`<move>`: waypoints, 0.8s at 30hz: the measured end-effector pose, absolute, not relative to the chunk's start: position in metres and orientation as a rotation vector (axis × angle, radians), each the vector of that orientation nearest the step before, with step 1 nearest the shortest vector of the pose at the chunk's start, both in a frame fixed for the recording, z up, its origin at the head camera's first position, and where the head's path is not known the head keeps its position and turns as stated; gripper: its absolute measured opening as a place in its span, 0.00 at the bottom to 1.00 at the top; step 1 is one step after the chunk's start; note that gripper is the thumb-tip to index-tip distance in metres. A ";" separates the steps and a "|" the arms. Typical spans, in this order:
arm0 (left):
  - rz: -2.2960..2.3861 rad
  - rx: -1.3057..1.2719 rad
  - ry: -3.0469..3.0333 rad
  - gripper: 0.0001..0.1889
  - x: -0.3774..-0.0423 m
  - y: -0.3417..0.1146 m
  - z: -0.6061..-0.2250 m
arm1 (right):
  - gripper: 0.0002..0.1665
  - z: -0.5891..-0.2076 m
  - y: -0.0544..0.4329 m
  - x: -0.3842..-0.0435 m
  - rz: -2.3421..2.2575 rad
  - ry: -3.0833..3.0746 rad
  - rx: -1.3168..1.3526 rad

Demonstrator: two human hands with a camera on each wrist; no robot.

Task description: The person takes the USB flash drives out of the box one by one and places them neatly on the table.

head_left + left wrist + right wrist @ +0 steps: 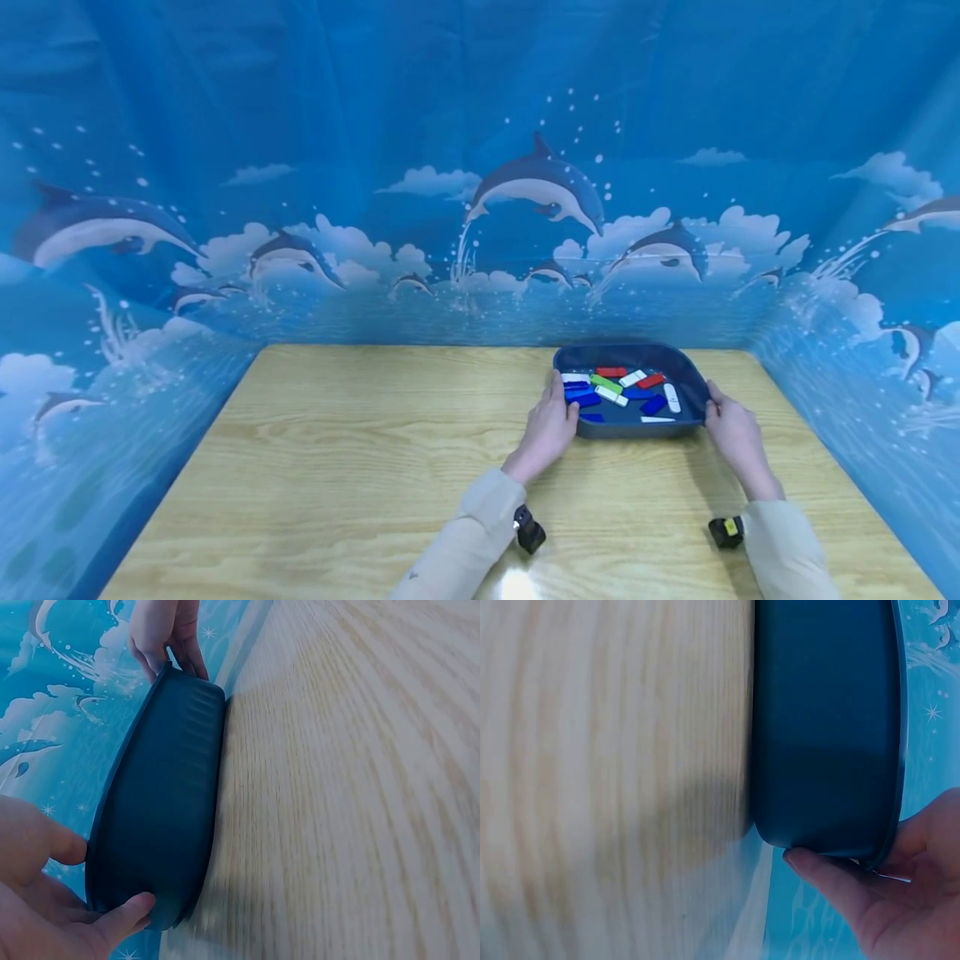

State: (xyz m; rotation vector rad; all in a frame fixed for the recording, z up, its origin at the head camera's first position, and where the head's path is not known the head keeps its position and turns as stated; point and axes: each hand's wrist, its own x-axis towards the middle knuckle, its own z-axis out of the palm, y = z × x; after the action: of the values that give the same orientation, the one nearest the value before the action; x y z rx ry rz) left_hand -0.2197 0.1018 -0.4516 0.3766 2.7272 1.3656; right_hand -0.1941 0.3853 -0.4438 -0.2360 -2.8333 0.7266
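A dark blue plastic tub [637,430] stands at the back right of the table, low on the wood. Inside it lie several small flat pieces [611,396] like USB sticks, in blue, white, red and green. My left hand [547,425] grips the tub's left end, fingers at the rim and thumb against the outer wall. At the opposite end, my right hand [738,433] holds the rim and corner. The left wrist view has the tub's long side [157,780] in profile, both hands at its ends. In the right wrist view, the thumb [825,881] presses the lower corner.
The pale wood-grain table [337,467] stretches out to the left and in front of the tub. A blue curtain with dolphins [450,208] borders the table at the back and both sides. Small black cameras [529,530] sit at both wrists.
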 end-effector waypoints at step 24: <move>1.338 0.338 2.710 0.33 -0.213 0.073 -0.445 | 0.29 -0.437 0.359 -0.185 0.777 -2.907 -0.162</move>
State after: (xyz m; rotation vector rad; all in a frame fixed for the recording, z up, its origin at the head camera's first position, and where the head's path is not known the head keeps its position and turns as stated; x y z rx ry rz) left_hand -0.2131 0.0726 -0.4450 0.3384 2.7100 1.3381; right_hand -0.1854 0.3589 -0.4368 -0.1618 -2.9072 0.7766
